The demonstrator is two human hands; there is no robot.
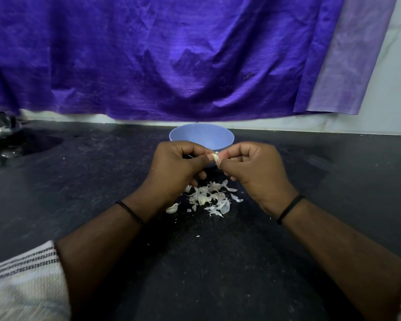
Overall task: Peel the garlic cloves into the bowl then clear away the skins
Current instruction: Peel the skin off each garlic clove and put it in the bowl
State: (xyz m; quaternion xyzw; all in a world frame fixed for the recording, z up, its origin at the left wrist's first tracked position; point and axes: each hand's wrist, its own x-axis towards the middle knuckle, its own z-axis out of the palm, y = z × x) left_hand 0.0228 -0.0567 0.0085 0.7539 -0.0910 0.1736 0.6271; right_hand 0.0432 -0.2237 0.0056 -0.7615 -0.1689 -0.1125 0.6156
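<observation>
Both forearms reach toward twelve o'clock; the left hand (176, 167) and right hand (252, 167) meet, fingers curled, fingertips pinching together.

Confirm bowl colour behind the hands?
Light blue bowl, plain with no pattern; head view shows it.

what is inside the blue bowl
Only the bare far inner wall of the blue bowl shows. Both hands cover its bottom, so any cloves there cannot be seen.

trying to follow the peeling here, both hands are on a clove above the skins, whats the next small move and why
Probably pull the loosened skin off. The left hand and right hand pinch one garlic clove in front of the blue bowl, and skin still clings to it; the skins pile lies below.
</observation>
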